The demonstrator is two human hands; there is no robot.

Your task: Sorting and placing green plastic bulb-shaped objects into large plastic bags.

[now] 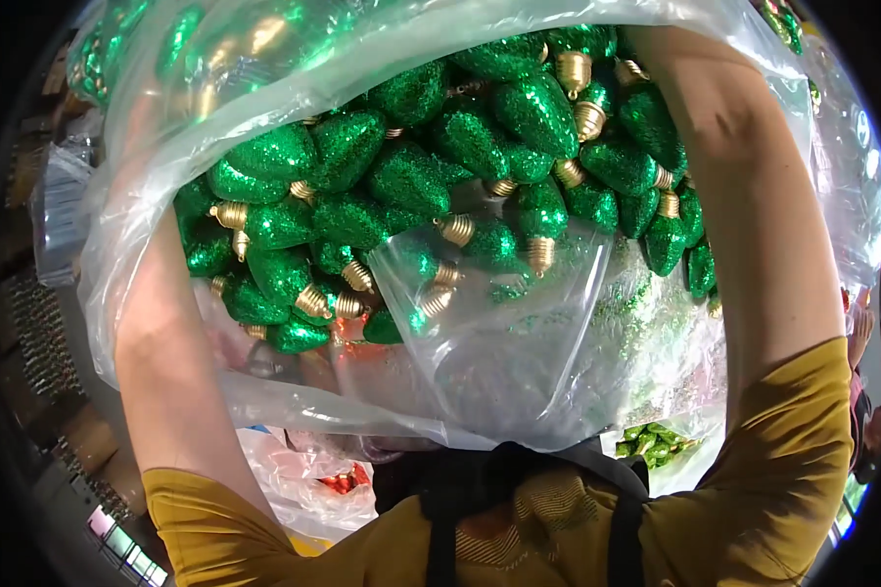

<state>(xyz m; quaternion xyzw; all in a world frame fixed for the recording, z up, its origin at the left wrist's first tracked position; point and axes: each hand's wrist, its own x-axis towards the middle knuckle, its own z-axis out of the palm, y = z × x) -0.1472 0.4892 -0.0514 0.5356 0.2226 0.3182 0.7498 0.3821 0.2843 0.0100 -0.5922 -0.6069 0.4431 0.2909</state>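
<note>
Both my bare arms reach into a large clear plastic bag (157, 166), its mouth gaping around them. Inside lies a heap of green glittered bulb-shaped ornaments (406, 181) with ribbed gold screw-style caps. My left arm (171, 372) runs up the heap's left side and passes behind the cloudy film. On the right, my right arm (754, 225) bends over the ornaments toward the top edge. Plastic and ornaments hide both hands, so their fingers and anything in them do not show. A creased flap of clear film (489, 342) lies below the heap, dusted with green glitter.
Below left, a clear bag holds red shiny pieces (345, 479). More green ornaments (656, 445) show below right, near my body. Brown boxes (90, 440) and a bundle of clear plastic (64, 196) stand at the left. Part of another person (859, 338) appears at the right rim.
</note>
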